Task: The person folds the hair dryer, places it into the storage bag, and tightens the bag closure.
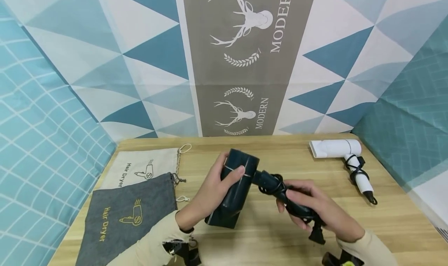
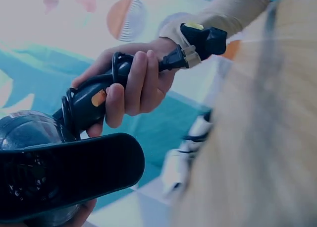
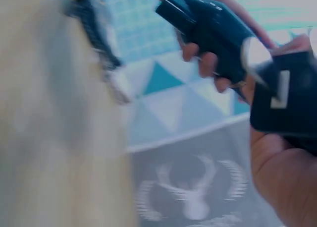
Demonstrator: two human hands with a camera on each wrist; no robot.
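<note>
A dark hair dryer (image 1: 235, 196) is held up over the table by both hands. The left hand (image 1: 217, 186) grips its barrel, thumb across the front. The right hand (image 1: 313, 203) is curled round the handle, which has its black cord wound about it. In the left wrist view the right hand's fingers (image 2: 133, 85) wrap the handle, with the plug (image 2: 173, 58) sticking out past them. The right wrist view shows the left hand's fingertips (image 3: 207, 64) curled round the dark barrel (image 3: 218, 33).
A white hair dryer (image 1: 336, 148) with a cord-wrapped handle lies at the table's right back. On the left, a grey drawstring bag (image 1: 122, 219) overlaps a cream one (image 1: 147, 163), both printed "Hair Dryer". Patterned cloth stands behind and beside the wooden table (image 1: 280, 235).
</note>
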